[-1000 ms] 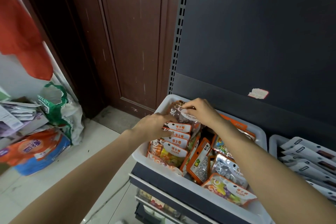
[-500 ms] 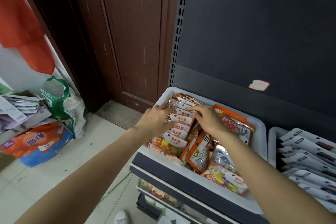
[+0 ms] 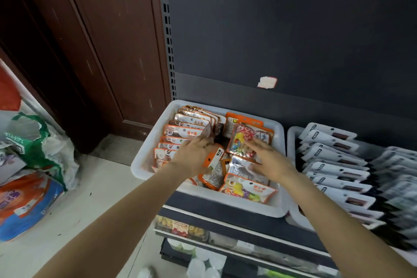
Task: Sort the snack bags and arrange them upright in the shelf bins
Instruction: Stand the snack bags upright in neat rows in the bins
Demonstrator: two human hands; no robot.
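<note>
**Two hands in one bin, half its bags unsorted**

Head view: Two hands were seen inside the left white bin (image 3: 144, 160) on the shelf. The left hand (image 3: 191, 160) was laid against the near end of the upright row of orange-and-white snack bags (image 3: 182, 133) along the bin's left side, its fingers bent over the bag tops; whether any single bag was pinched could not be told. The right hand (image 3: 270, 162) was spread with straight fingers on the loose bags (image 3: 246, 189) in the bin's right half, touching a colourful candy bag (image 3: 241, 142) and a silver one just beside it, nothing being gripped. An orange bag (image 3: 214, 165) was wedged on edge between the two hands. The neighbouring bin (image 3: 291, 133) was filled with white bags (image 3: 334, 165) standing in rows.

The risks were judged as follows. The upright row could be toppled forward if the left hand's support were withdrawn, since nothing else was seen bracing it. The glossy loose bags could be slid over one another or pushed over the low front rim. Bags lying back-side up could be misread and sorted into the wrong row.
</note>
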